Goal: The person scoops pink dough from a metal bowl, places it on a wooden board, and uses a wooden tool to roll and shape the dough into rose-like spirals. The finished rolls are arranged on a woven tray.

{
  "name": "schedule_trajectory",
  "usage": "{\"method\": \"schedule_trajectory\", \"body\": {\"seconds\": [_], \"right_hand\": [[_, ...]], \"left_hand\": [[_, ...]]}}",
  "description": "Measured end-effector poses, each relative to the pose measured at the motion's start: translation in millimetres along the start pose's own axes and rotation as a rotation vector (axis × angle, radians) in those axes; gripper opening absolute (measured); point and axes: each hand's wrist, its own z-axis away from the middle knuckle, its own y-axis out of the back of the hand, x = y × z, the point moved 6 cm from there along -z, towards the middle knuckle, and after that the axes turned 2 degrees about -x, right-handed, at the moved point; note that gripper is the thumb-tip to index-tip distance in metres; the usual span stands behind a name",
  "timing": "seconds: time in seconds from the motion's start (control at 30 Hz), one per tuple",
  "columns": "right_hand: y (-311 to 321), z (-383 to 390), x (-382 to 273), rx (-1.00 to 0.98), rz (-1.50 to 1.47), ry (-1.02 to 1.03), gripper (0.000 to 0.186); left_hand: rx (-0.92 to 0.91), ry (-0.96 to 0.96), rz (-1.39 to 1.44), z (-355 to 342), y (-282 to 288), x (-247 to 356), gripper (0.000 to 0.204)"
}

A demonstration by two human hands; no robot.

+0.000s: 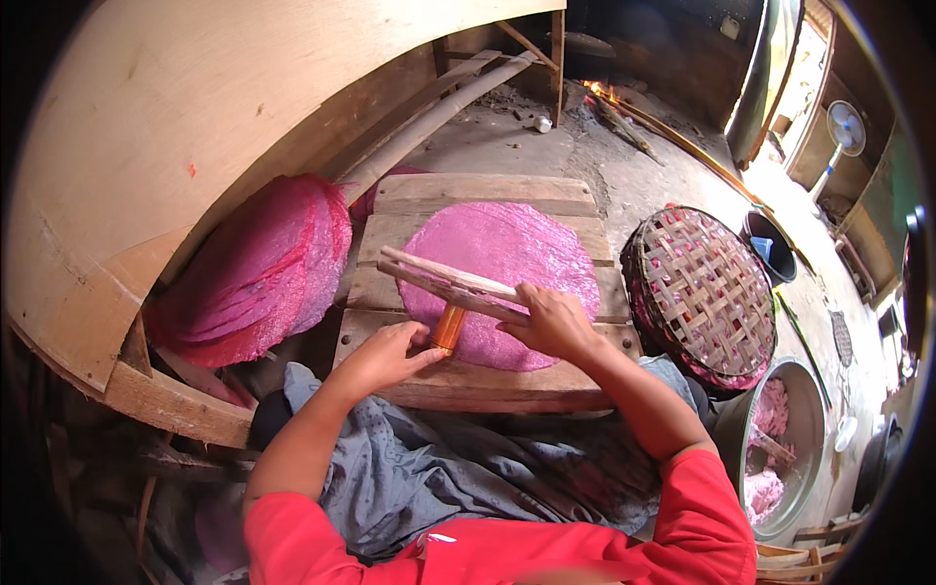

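A round, glossy pink sheet (517, 341) lies on a slatted wooden board (478, 390). My right hand (546, 317) grips two narrow wooden sticks (409, 261), which slant over the sheet above an orange cylinder (450, 326). My left hand (390, 356) is curled at the cylinder’s near end, holding it with thumb and fingers. Left of the board rests a thick pile of pink and red round sheets (249, 273). To the right, a round woven bamboo tray (702, 288) sits over more pink material.
A pale plywood panel (166, 127) arches along the left. Bamboo poles (429, 122) lean behind. A small fire (597, 90) burns at the back. At right are a dark bucket (780, 253), a metal basin (804, 448) with pink mush and a standing fan (844, 127).
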Motion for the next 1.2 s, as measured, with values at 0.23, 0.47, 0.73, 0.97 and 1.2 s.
{"method": "schedule_trajectory", "body": {"seconds": [0.23, 0.47, 0.73, 0.97, 1.2], "right_hand": [[48.0, 63.2, -48.7, 0.233, -0.208, 0.333, 0.038], [42.9, 76.5, -12.8, 0.093, -0.512, 0.226, 0.041], [132.4, 87.8, -117.8, 0.197, -0.535, 0.837, 0.058], [188.5, 79.0, -130.0, 0.333, -0.547, 0.607, 0.037], [271.0, 119.4, 17.4, 1.045, -0.869, 0.010, 0.016]], "left_hand": [[0.136, -0.477, 0.026, 6.7, -22.0, 42.2, 0.037], [-0.272, -0.389, 0.427, 35.6, -63.2, 97.2, 0.030], [-0.764, 0.109, 0.751, 16.2, -50.7, 135.6, 0.015], [-0.577, -0.350, 0.491, -15.3, -18.2, 165.6, 0.018], [0.309, -0.719, 0.076, -18.0, 71.8, 116.6, 0.015]]}}
